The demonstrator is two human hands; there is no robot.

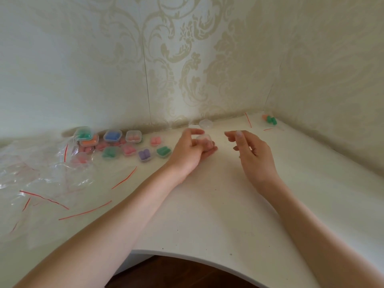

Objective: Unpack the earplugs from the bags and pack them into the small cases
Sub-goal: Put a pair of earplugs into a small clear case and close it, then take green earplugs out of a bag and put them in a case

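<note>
White desk (pixel 207 204) — clear case (pixel 204 142) in left hand (pixel 190 149)

A white table (pixel 218 215) with a curved near edge fits into a corner of the wallpapered walls. At far left a cluster of small clear cases (pixel 124 143) rests on it, holding green, orange, blue, pink and purple earplugs; two at the far-left end are stacked. Nearer, on the left, lie crumpled empty clear bags (pixel 41 183) with red zip strips. An empty clear case (pixel 205 123) sits against the far wall near the middle. In the far right corner, a bag (pixel 272 126) lies with green earplugs (pixel 271 120) and an orange earplug (pixel 265 117) on top
</note>
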